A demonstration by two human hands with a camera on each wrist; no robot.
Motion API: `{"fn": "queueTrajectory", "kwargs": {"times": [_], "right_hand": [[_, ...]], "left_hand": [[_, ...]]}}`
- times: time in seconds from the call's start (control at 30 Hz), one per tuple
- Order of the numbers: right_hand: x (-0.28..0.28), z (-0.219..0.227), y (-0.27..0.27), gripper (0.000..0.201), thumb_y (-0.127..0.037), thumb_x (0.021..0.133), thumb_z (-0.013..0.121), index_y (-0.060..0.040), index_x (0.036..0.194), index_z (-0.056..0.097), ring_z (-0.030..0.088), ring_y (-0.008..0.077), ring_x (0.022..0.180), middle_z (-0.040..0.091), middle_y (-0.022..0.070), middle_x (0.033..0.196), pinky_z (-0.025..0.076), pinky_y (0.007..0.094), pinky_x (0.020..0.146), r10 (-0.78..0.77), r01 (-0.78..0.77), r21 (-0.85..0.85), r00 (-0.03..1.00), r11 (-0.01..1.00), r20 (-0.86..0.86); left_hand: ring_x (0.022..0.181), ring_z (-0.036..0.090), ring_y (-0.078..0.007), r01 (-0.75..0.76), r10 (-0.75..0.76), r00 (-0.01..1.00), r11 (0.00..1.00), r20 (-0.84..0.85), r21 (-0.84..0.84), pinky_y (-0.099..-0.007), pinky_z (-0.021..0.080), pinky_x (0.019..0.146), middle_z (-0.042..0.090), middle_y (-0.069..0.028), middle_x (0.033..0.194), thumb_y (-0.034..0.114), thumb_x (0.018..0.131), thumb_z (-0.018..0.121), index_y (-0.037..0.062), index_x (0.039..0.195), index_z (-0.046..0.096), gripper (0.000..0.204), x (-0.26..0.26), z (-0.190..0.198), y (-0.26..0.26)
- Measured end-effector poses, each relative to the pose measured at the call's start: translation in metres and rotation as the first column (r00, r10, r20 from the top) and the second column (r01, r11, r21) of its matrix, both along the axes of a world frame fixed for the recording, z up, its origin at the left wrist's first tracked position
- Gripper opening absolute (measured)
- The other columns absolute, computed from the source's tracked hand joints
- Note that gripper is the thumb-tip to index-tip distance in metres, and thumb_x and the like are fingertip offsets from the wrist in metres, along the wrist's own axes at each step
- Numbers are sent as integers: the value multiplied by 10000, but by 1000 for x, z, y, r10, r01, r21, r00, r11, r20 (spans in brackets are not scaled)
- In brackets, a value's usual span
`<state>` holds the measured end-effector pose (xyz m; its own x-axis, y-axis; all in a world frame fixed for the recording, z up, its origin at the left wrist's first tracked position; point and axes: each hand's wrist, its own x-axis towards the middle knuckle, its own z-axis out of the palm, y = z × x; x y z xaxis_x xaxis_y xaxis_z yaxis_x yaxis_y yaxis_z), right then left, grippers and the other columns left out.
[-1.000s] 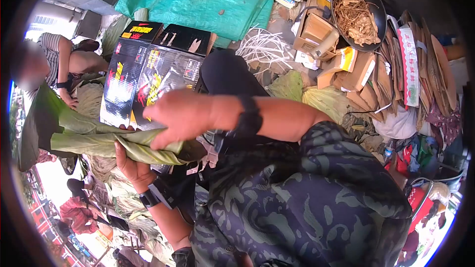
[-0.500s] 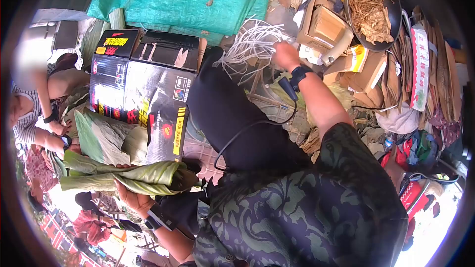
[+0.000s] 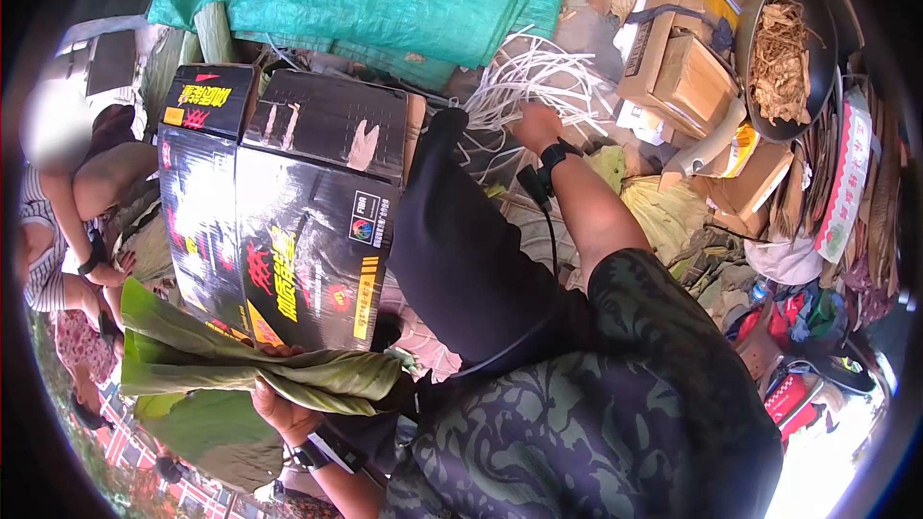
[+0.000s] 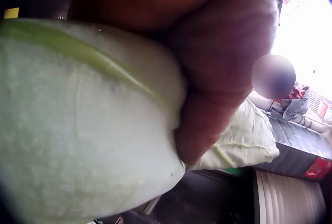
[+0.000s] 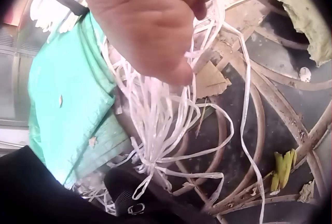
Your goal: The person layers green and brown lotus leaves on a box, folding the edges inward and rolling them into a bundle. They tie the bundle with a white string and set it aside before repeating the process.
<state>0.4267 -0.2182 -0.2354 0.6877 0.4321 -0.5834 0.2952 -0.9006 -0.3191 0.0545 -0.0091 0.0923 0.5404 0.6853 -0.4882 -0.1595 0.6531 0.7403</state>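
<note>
A folded bundle of large green leaves [image 3: 332, 375] lies across my left hand [image 3: 288, 415], which grips it from below with the thumb against its side. In the left wrist view my fingers [image 4: 223, 53] curl around the pale underside of the leaves [image 4: 93, 130]. Out to the right, my right hand [image 3: 538, 127] is at a loose heap of white plastic strings [image 3: 510, 82]. In the right wrist view that hand [image 5: 148, 27] has its fingers curled in among the white strings [image 5: 153, 120]; the fingertips are mostly hidden.
A black printed carton [image 3: 308, 221] stands before me beside my knee. Behind it spreads a green tarp [image 3: 336, 0]. Flattened cardboard [image 3: 692, 77] and a black pan [image 3: 788, 58] of dried brown pieces are at the right. Another person [image 3: 58, 211] sits at the left.
My right hand has left the leaf bundle and reached out to the white strings. The left hand keeps holding the leaves, lower than a second ago.
</note>
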Motion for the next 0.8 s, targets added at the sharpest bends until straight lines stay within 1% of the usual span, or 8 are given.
{"fn": "queueTrajectory", "kwargs": {"times": [0.03, 0.13, 0.2, 0.3, 0.4, 0.47, 0.6, 0.8], "right_hand": [[1, 4, -1, 445, -203, 675, 610, -122, 1112, 581, 563, 338, 942, 572, 183, 1059, 461, 398, 823, 1, -1, 2, 1000, 1000, 7], [-1, 23, 2, 192, -79, 735, 580, -68, 923, 614, 619, 290, 719, 615, 159, 878, 500, 354, 660, -435, 231, 570, 865, 788, 251], [8, 86, 18, 145, 17, 811, 514, -60, 893, 606, 589, 112, 559, 608, 59, 774, 468, 252, 508, -490, 274, 762, 869, 586, 65], [8, 224, 32, 163, 24, 797, 497, -34, 891, 617, 565, 114, 598, 626, 62, 790, 457, 257, 561, -260, 370, 855, 922, 363, -288], [-29, 329, 41, 175, 35, 768, 492, -24, 866, 625, 599, 170, 653, 632, 85, 796, 470, 278, 619, 70, 40, 965, 996, 259, -60], [-65, 365, 49, 197, 45, 729, 482, -13, 848, 627, 616, 242, 726, 632, 117, 798, 475, 305, 678, 499, -258, 963, 847, 82, 185], [-129, 375, 53, 208, 49, 708, 471, -4, 834, 627, 619, 263, 745, 633, 131, 778, 479, 322, 692, 750, -371, 926, 633, 75, 193], [-187, 379, 60, 170, 33, 767, 489, 19, 877, 618, 612, 160, 745, 640, 82, 800, 470, 265, 669, 814, -352, 900, 581, 259, -7]], "left_hand": [[941, 538, -230, 8, -9, 1000, 1000, -28, -14, -407, 398, 917, 548, -93, 999, 169, 714, 716, 67, 1161, 430, 540, 4, 2, -1], [923, 540, -242, 39, -38, 999, 998, -13, 46, -408, 404, 899, 544, -89, 974, 177, 691, 735, 63, 1148, 431, 561, 9, 1, -8], [903, 540, -257, 36, -37, 999, 999, 37, 35, -428, 418, 869, 539, -86, 952, 168, 670, 743, 50, 1170, 422, 605, 21, 6, -17], [886, 586, -300, 103, -108, 991, 992, 82, 67, -450, 500, 797, 509, -198, 1119, 139, 645, 741, 23, 1201, 418, 653, 35, 16, -28], [871, 617, -321, 199, -211, 956, 977, 203, 81, -447, 541, 753, 389, -295, 1271, 132, 633, 734, 5, 1193, 431, 649, 52, 29, -41], [880, 610, -301, 265, -284, 916, 959, 283, 103, -434, 529, 774, 394, -285, 1269, 128, 626, 737, 5, 1208, 420, 674, 53, 36, -46], [925, 587, -281, 192, -202, 885, 979, 419, 66, -412, 500, 816, 455, -242, 1226, 112, 631, 738, 8, 1212, 413, 673, 34, 44, -64], [839, 616, -287, 33, -54, 975, 994, 216, 103, -387, 526, 759, 601, -160, 925, 121, 714, 692, -44, 1117, 469, 490, -22, 27, -68]]}}
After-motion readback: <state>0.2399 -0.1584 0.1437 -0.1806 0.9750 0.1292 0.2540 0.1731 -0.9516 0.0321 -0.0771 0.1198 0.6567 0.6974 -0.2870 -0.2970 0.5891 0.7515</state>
